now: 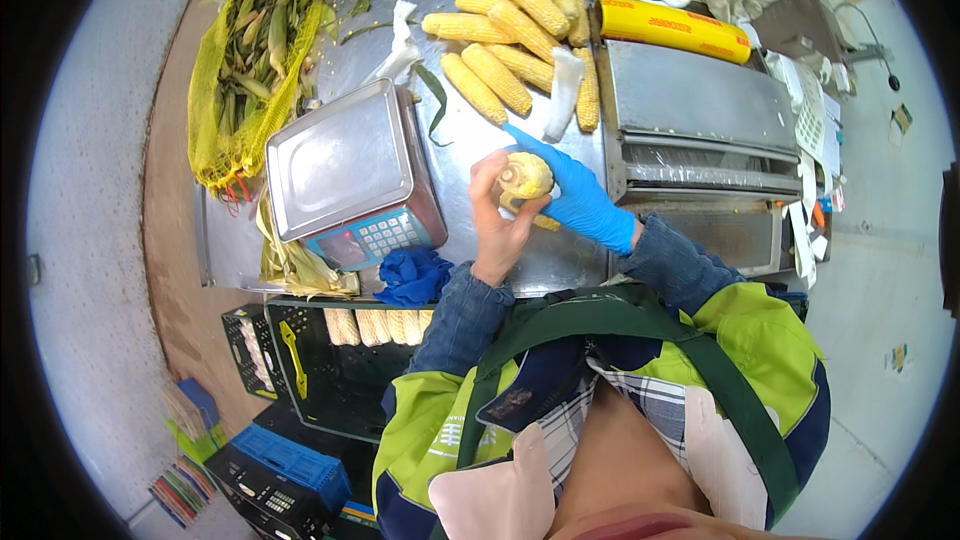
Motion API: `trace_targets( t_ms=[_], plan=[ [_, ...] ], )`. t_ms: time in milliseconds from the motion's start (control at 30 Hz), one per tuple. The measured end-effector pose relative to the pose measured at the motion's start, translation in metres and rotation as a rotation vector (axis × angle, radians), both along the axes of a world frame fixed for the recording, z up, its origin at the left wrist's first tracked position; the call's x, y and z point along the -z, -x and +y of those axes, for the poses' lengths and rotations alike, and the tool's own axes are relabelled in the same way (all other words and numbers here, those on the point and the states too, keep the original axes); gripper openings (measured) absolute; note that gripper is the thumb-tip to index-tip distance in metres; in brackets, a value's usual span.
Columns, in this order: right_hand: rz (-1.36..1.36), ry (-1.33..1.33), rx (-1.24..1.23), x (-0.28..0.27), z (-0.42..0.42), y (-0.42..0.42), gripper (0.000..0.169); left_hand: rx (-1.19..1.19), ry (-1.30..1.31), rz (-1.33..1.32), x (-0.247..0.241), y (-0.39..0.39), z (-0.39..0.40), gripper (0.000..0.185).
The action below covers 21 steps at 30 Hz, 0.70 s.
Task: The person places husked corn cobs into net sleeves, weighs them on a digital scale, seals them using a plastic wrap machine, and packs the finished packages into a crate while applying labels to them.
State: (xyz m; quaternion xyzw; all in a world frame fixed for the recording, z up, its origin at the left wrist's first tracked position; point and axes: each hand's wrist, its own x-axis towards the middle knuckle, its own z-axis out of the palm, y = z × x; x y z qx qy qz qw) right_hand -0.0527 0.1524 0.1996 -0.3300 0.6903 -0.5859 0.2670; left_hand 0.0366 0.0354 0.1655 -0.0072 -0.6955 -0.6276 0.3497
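My bare left hand holds a husked corn cob with its stem end towards the camera. My right hand, in a blue glove, is against the cob's right side, its index finger pointing at the pile; its grip is partly hidden. Beneath the hands, more yellow corn shows. Just beyond lie several husked yellow cobs on the metal table, with a white cloth-like strip across some. A digital scale with a bare metal pan stands left of my hands.
A yellow mesh bag of husks lies far left. At right stand a film wrapping machine and a yellow film roll. A crumpled blue cloth lies at the near edge, above a black crate with wrapped cobs.
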Motion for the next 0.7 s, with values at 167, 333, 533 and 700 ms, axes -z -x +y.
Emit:
trace_targets(
  t_ms=[167, 333, 533, 700],
  plan=[
    [0.331, 0.053, 0.116, 0.0, 0.04, -0.005, 0.067, -0.039, 0.304, -0.137, -0.079, -0.015, 0.013, 0.046],
    [0.818, -0.004, 0.26, -0.01, 0.096, -0.006, 0.061, 0.033, 0.503, -0.452, -0.095, -0.034, 0.031, 0.035],
    [0.729, -0.35, 0.055, -0.044, 0.154, -0.038, 0.063, 0.148, 0.391, -0.565, -0.09, -0.045, 0.087, 0.037],
    [0.097, -0.149, -0.152, -0.012, 0.211, -0.081, 0.061, 0.416, 0.11, -0.745, -0.053, -0.074, 0.12, 0.041]
  ],
)
